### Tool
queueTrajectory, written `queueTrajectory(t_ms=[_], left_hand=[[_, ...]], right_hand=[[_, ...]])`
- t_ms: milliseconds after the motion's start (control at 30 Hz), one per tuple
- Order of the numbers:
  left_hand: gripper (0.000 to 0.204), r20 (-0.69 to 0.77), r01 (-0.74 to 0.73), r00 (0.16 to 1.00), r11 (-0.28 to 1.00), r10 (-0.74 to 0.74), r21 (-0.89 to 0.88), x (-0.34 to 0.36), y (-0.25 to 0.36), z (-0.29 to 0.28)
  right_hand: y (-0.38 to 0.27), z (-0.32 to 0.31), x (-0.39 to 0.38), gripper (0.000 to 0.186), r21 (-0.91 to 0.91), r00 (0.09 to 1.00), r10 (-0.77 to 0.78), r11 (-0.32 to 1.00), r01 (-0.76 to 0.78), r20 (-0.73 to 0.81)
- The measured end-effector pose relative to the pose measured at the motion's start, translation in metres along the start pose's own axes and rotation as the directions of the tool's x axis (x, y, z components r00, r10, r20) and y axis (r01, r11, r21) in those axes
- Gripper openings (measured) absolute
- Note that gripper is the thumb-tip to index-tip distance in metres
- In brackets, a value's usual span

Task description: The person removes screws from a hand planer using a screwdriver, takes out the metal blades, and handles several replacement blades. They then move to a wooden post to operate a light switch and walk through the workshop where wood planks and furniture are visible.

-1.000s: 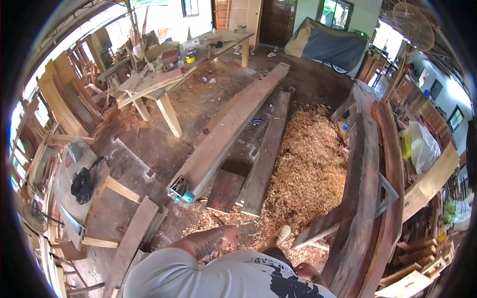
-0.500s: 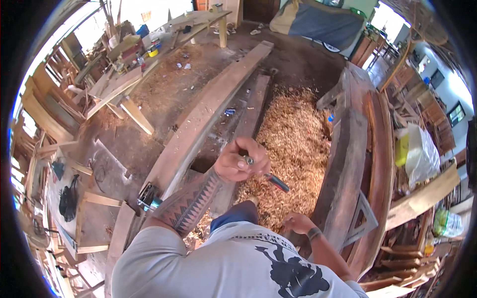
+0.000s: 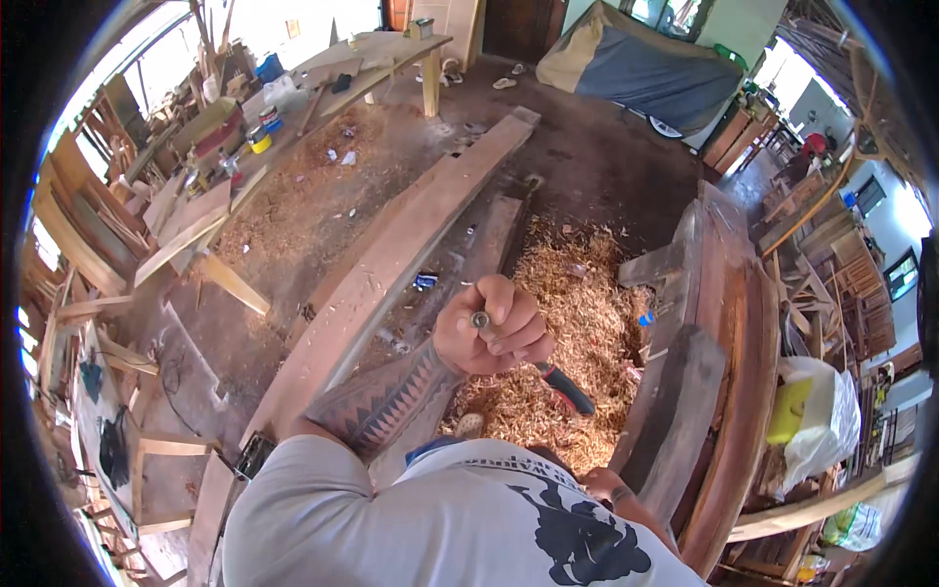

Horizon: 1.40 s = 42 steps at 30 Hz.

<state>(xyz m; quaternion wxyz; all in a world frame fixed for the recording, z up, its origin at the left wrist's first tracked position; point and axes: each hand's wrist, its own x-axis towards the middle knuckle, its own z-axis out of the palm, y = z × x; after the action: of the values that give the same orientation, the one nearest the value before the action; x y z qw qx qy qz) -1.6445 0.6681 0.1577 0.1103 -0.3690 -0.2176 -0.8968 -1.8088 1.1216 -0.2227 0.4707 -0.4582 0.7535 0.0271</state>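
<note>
Above the wood shavings (image 3: 558,284), my left hand (image 3: 494,328) is closed in a pinch. Between thumb and forefinger sits a small round metal piece (image 3: 479,320) with a hole in its end. Below the same fingers juts the red and black handle (image 3: 567,389) of a hand tool; its other end is hidden in the hand. My right hand (image 3: 604,483) is low beside the dark timber (image 3: 675,411) on the right, partly covered by the shirt, so its fingers barely show.
A long timber beam (image 3: 411,235) runs diagonally on my left, with a dark power tool (image 3: 256,454) at its near end. Thick timbers (image 3: 748,362) stand on the right. A workbench (image 3: 381,54) is at the far left, a draped cover (image 3: 636,68) at the back.
My left hand has shifted slightly right with the metal piece and handle, turning the piece's end more toward me. My right hand has dropped lower, partly behind the shirt. The view has tilted.
</note>
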Motion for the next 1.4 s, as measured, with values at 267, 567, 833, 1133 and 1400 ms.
queueTrajectory(t_ms=[267,567,833,1133,1400], left_hand=[[0.017,0.074,0.036,0.997,0.983,-0.023,-0.178,0.138,0.009,-0.179],[0.025,-0.583,0.639,0.742,0.089,-0.331,0.764,0.292,0.068,-0.448],[0.023,-0.891,0.786,-0.13,-0.593,-0.436,0.176,0.17,0.083,-0.666],[0.023,-0.808,0.665,-0.406,-0.744,-0.427,0.059,0.293,0.085,-0.968],[0.022,-0.37,-0.305,0.436,-0.522,-0.82,0.797,0.714,0.093,-1.355]], right_hand=[[0.114,-0.104,0.135,0.03,-0.231,0.988,-0.131,0.962,0.145,0.076],[0.178,-0.391,0.206,0.037,-0.508,0.987,-0.063,0.851,0.13,0.147],[0.311,-0.601,0.314,0.036,0.24,0.979,0.102,0.969,-0.058,-0.176],[0.421,-0.782,0.439,0.048,0.145,0.988,0.151,0.978,-0.147,-0.017],[0.495,-1.094,0.521,0.048,0.292,0.785,0.168,0.956,0.017,-0.597]])
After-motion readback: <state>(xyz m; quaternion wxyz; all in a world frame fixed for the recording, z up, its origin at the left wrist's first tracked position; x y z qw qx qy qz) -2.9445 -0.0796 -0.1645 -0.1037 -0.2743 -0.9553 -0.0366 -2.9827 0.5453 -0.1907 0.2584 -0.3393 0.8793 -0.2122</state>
